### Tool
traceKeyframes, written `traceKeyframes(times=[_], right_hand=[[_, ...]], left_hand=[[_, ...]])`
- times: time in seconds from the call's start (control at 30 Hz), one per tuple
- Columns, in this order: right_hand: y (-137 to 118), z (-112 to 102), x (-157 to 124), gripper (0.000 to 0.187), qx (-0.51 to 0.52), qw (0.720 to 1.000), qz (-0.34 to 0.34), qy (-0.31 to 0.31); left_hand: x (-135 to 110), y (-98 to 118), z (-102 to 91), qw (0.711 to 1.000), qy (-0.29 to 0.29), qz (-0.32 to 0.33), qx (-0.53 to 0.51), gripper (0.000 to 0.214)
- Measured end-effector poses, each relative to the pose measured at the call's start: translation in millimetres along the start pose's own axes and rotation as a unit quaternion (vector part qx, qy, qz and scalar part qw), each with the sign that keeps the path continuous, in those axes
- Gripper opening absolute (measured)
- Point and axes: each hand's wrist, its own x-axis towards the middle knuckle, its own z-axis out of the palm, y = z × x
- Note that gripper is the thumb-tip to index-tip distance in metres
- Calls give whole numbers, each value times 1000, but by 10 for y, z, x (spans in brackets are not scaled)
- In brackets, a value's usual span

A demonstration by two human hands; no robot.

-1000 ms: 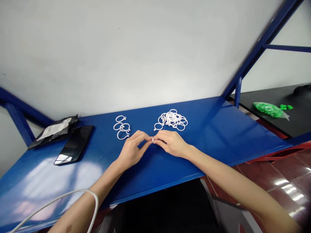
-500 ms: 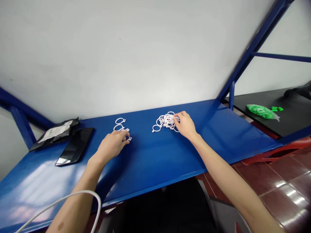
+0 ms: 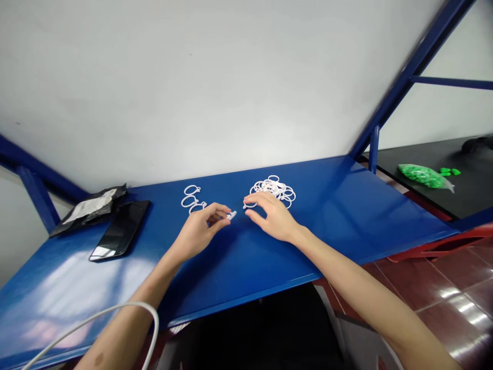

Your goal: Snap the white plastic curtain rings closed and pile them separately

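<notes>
My left hand (image 3: 202,228) is pinched on a white plastic ring (image 3: 231,215); only its end shows past the fingertips. Beyond that hand lie several white rings with small eyelets (image 3: 188,201) in a loose column, the nearest partly covered by the fingers. My right hand (image 3: 274,216) is open, thumb and fingers apart with nothing between them. It hovers at the near side of a heaped pile of similar white rings (image 3: 279,189) and hides part of it.
A dark phone-like slab (image 3: 121,231) and a black package with a white label (image 3: 90,208) lie left on the blue table (image 3: 239,267). A white cable (image 3: 96,313) crosses my left forearm. At right, a bag of green pieces (image 3: 423,176) rests on a black table.
My left hand has moved right, away from the column, carrying a ring. My right hand has come off the pile, shifted left and nearer, and opened.
</notes>
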Motion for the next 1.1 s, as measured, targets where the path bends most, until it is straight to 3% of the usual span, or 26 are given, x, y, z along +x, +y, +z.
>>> traceKeyframes(times=[0.2,0.5,0.9,1.0,1.1], right_hand=[[-87,119,-48,15,32,997,-4,-73],[-148,172,-66,17,30,997,16,-67],[-107,182,-128,19,29,992,-43,-118],[-100,204,-84,18,22,994,-36,-96],[-46,179,4,19,-18,999,-22,-36]], left_hand=[[-11,-56,179,994,-5,-23,-104,24],[-42,-87,286,993,71,-2,-90,25],[-116,-91,302,987,59,149,-21,21],[-87,-64,269,984,72,160,37,21],[-26,-75,198,972,113,148,146,26]])
